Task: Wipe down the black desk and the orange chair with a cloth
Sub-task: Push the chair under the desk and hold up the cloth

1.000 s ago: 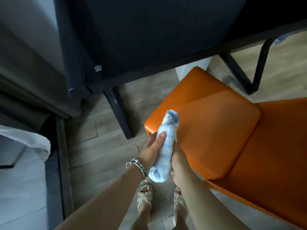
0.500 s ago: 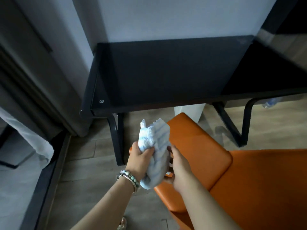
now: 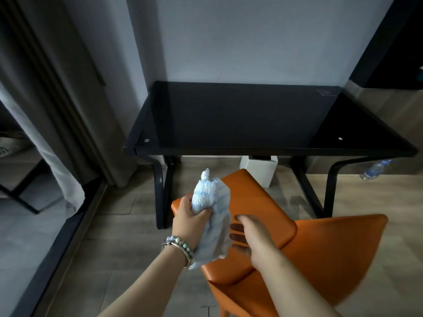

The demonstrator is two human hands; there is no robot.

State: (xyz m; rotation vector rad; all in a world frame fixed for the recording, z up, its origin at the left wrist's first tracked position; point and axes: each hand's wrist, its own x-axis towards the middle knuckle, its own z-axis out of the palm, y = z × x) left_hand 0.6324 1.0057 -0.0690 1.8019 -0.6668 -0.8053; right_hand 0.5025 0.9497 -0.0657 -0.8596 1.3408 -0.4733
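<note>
Cloth [image 3: 211, 216] is bunched up in the left hand [image 3: 190, 216], fingers wrapped tight round its upper half; a tuft sticks up at 12 o'clock and the rest hangs down past the wrist w/ the beaded bracelet [image 3: 180, 244]. Right hand [image 3: 251, 236] sits at 3 o'clock of the cloth, fingers apart & loosely curled, just beside the hanging part; can't tell if the tips actually touch it, but it grips nothing. Both hands hover over the front corner of the orange chair [image 3: 263, 213], whose seat runs off toward 4 o'clock. Black desk [image 3: 240, 120] is at 12 o'clock, well apart from the hands, top bare & glossy. A plastic bottle [image 3: 375, 170] lies on the floor at 2 o'clock, a white bin [image 3: 261, 170] under the desk. Handling, my read: cloth looks soft, light, terry-ish, prob. floppy, so it won't slip but will flop open if held by an edge. Better to keep it wadded in the palm, flat pad facing down. Desk top looks like glass, so likely streaks; chair pad looks smooth, wipes easy.
</note>
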